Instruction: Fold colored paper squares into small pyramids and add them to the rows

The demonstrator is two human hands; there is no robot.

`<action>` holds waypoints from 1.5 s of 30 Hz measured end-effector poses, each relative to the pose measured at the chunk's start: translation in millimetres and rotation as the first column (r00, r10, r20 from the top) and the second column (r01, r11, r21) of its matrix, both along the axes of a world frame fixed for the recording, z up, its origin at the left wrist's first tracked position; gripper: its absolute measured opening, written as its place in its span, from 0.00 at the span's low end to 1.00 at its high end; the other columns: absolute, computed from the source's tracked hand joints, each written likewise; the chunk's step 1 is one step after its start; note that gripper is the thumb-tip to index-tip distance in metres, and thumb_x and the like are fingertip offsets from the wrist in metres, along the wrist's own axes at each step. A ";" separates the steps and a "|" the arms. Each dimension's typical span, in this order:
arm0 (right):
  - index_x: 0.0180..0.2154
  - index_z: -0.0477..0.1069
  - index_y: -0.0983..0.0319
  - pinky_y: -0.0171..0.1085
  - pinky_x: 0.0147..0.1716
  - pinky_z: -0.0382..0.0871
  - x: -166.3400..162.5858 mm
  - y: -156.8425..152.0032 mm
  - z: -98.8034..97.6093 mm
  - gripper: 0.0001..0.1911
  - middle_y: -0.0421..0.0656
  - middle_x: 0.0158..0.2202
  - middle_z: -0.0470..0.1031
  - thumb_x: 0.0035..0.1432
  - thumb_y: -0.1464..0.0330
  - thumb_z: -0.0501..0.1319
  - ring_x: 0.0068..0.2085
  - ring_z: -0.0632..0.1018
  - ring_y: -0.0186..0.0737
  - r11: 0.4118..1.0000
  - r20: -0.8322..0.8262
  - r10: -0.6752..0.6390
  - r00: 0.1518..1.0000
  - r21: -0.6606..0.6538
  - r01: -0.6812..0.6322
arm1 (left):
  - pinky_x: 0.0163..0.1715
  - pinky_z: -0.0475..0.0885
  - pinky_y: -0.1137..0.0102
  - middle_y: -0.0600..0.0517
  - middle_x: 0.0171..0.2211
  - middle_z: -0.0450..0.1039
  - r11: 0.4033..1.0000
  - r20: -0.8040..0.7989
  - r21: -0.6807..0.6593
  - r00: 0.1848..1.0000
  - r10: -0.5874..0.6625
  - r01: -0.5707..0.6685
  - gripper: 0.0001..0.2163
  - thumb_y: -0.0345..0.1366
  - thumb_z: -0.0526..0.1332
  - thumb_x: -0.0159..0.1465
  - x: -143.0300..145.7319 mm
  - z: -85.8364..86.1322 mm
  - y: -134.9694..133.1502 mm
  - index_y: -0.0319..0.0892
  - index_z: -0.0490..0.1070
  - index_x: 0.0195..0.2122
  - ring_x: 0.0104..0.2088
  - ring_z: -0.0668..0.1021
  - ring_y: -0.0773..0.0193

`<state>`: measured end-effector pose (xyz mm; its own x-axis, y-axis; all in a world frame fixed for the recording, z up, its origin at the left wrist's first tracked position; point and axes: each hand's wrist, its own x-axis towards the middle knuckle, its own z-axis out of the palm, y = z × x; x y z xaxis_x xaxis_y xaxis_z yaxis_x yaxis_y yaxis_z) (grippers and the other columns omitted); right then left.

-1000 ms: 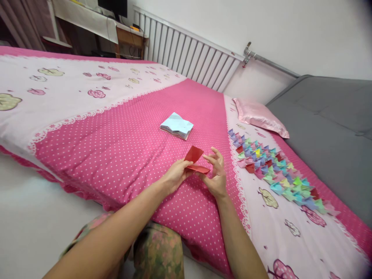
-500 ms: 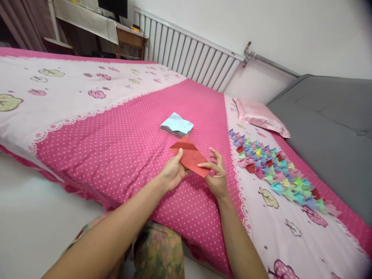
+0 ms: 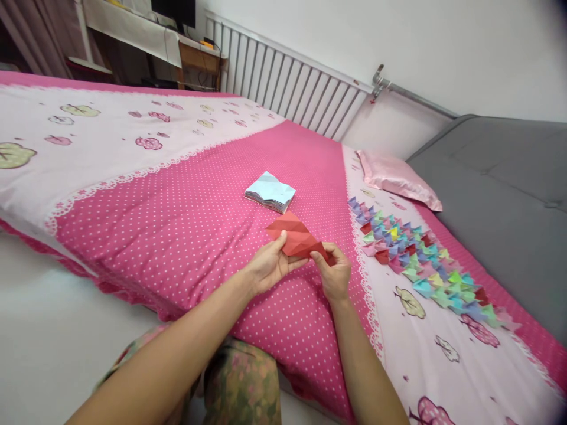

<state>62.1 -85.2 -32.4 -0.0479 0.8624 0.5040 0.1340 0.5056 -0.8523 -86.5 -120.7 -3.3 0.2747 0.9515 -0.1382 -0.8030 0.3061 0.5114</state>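
There's one red sheet (image 3: 296, 229), one stack (image 3: 270, 190), dozens of origami pieces (image 3: 427, 268).

A bed (image 3: 177, 218) with a pink-and-white patterned cover fills the middle of the room. A grey padded headboard (image 3: 500, 171) rises at right, a pink pillow (image 3: 398, 177) beside it. On the far side, a slatted white radiator (image 3: 283, 74) runs along a white wall (image 3: 443, 47). Far left, a curtain (image 3: 39, 35) hangs near a wooden table (image 3: 195, 58) bearing a dark monitor (image 3: 175, 10). Pale floor (image 3: 66, 319) shows near left.
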 end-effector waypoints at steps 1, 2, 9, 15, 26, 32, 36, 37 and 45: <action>0.28 0.67 0.61 0.35 0.30 0.67 -0.2 0.0 -0.2 0.11 0.38 0.26 0.67 0.46 0.63 0.66 0.29 0.70 0.34 0.999 -0.034 -0.020 0.999 -0.036 0.019 | 0.46 0.70 0.66 0.41 0.46 0.72 1.000 -0.012 0.000 1.000 -0.003 0.003 0.17 0.40 0.48 0.66 0.6 0.5 -0.7 0.35 0.68 0.46 0.43 0.76 0.61; 0.29 0.65 0.61 0.33 0.29 0.66 -0.3 0.2 -0.3 0.13 0.36 0.26 0.66 0.44 0.63 0.67 0.27 0.70 0.32 0.997 -0.071 -0.032 0.997 -0.072 0.027 | 0.46 0.70 0.66 0.41 0.46 0.72 1.000 -0.029 0.003 1.000 -0.002 0.002 0.16 0.40 0.48 0.66 1.1 0.9 -1.5 0.35 0.68 0.46 0.42 0.77 0.61; 0.32 0.65 0.61 0.31 0.24 0.64 0.1 2.5 -1.1 0.17 0.34 0.24 0.67 0.41 0.65 0.69 0.23 0.69 0.30 0.977 -0.172 0.000 0.985 -0.210 -0.037 | 0.43 0.69 0.70 0.45 0.43 0.75 0.976 -0.354 0.216 0.930 0.103 -0.026 0.15 0.31 0.67 0.51 4.0 -4.5 -6.3 0.37 0.73 0.40 0.40 0.77 0.63; 0.30 0.69 0.63 0.29 0.18 0.60 -0.8 2.4 -3.1 0.15 0.36 0.23 0.69 0.41 0.62 0.68 0.19 0.65 0.28 0.956 -0.132 0.039 0.990 -0.284 -0.076 | 0.32 0.70 0.73 0.44 0.31 0.78 0.984 -0.472 0.088 0.863 0.181 -0.157 0.08 0.32 0.66 0.51 3.6 -11.6 -3.1 0.34 0.75 0.32 0.29 0.78 0.65; 0.26 0.69 0.64 0.26 0.14 0.57 -0.2 8.7 -5.5 0.16 0.33 0.18 0.68 0.37 0.63 0.70 0.16 0.65 0.25 0.884 -0.297 -0.027 0.954 -0.454 -0.116 | 0.29 0.71 0.78 0.48 0.23 0.77 0.982 -0.435 -0.024 0.887 0.157 -0.186 0.07 0.26 0.59 0.58 3.3 -5.2 -0.4 0.35 0.72 0.24 0.27 0.79 0.68; 0.29 0.69 0.64 0.24 0.14 0.60 0.1 9.7 -5.9 0.16 0.34 0.18 0.70 0.36 0.66 0.71 0.16 0.68 0.25 0.881 -0.332 -0.062 0.941 -0.462 -0.104 | 0.29 0.71 0.78 0.45 0.26 0.77 0.978 -0.458 -0.010 0.871 0.180 -0.207 0.04 0.26 0.60 0.58 4.3 -5.1 0.2 0.32 0.73 0.28 0.27 0.79 0.68; 0.28 0.69 0.64 0.24 0.15 0.61 2.6 12.2 -6.4 0.16 0.34 0.18 0.70 0.37 0.66 0.71 0.17 0.69 0.25 0.885 -0.346 -0.097 0.933 -0.459 -0.078 | 0.30 0.72 0.78 0.46 0.24 0.77 0.973 -0.480 -0.005 0.854 0.199 -0.230 0.05 0.27 0.59 0.58 3.3 -6.2 1.7 0.33 0.73 0.26 0.27 0.79 0.68; 0.28 0.69 0.65 0.25 0.15 0.61 4.3 13.8 -6.8 0.16 0.34 0.18 0.70 0.37 0.66 0.71 0.17 0.69 0.25 0.888 -0.344 -0.115 0.932 -0.456 -0.058 | 0.30 0.72 0.77 0.46 0.24 0.77 0.971 -0.488 0.000 0.847 0.210 -0.240 0.05 0.27 0.60 0.58 2.4 -6.5 2.4 0.33 0.72 0.26 0.27 0.78 0.68; 0.37 0.69 0.63 0.25 0.17 0.61 14.6 16.7 -1.4 0.17 0.33 0.19 0.70 0.44 0.65 0.67 0.17 0.67 0.24 0.954 -0.388 -0.124 0.913 -0.300 0.002 | 0.25 0.71 0.74 0.47 0.21 0.76 0.922 -0.666 0.125 0.659 0.351 -0.365 0.05 0.30 0.59 0.57 -8.0 -14.8 9.0 0.33 0.72 0.28 0.22 0.77 0.66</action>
<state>76.7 -68.5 -33.8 0.1631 0.9662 0.1995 -0.2243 0.2332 -0.9462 -94.6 -111.7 -18.1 -0.2575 0.9520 -0.1655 -0.3044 0.0826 0.9490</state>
